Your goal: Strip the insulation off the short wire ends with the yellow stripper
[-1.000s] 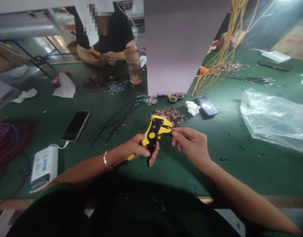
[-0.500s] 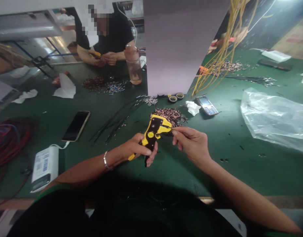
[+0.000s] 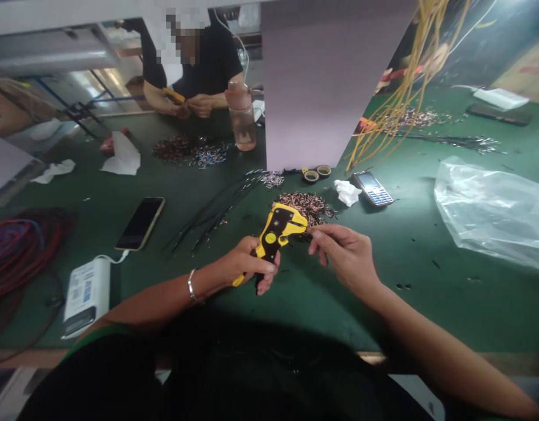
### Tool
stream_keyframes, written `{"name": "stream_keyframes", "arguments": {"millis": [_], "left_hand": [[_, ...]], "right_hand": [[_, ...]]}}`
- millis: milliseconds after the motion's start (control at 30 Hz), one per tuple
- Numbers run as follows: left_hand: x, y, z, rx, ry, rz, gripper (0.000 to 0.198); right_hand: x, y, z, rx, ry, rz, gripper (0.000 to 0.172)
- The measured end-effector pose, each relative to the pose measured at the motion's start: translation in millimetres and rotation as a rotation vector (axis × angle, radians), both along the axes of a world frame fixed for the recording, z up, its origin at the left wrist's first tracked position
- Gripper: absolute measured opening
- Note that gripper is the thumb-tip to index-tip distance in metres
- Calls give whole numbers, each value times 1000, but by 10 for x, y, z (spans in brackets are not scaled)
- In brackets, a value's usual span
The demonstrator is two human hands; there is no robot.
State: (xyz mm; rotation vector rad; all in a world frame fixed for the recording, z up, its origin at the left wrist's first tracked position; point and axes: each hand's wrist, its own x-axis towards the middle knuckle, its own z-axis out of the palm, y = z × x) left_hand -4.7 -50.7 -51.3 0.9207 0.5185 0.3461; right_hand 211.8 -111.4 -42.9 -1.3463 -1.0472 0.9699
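My left hand (image 3: 247, 268) is wrapped round the handles of a yellow and black wire stripper (image 3: 273, 234), its jaws pointing up and to the right. Close on the right, my right hand (image 3: 346, 254) pinches a small piece at the stripper's jaws; the piece is too small to name. Just behind the tool lies a heap of small copper-coloured wire pieces (image 3: 307, 203) on the green table (image 3: 322, 292). A bundle of thin black wires (image 3: 212, 207) lies to the left of the heap.
A phone (image 3: 141, 223) on a cable and a white power bank (image 3: 84, 295) lie left, red cable coils (image 3: 19, 245) further left. A keypad phone (image 3: 372, 188), tape rolls (image 3: 317, 173), a clear plastic bag (image 3: 493, 210) and yellow wires (image 3: 396, 93) are right. A person (image 3: 194, 70) works opposite beside a bottle (image 3: 241, 117).
My left hand has squeezed the stripper's handles closer together. The right hand has stayed at the jaws. The view has shifted slightly.
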Motion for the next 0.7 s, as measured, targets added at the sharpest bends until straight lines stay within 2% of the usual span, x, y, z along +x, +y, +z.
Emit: {"name": "stream_keyframes", "arguments": {"millis": [100,300,400,533,700], "left_hand": [[-10,32,5,13,19,45,16],[-17,72,25,44,-39,-55,21],[-15,98,-4,29,-114,-36,26],[-18,134,-29,39,-100,11,27],[-11,134,-27,32,-129,0,30]], "right_hand": [[10,22,-26,-16,-9,19,18],[37,56,-48,-38,43,40,18],[35,54,-49,-40,66,19,18],[22,48,-47,-33,32,-7,19],[10,41,-35,-15,18,-65,15]]}}
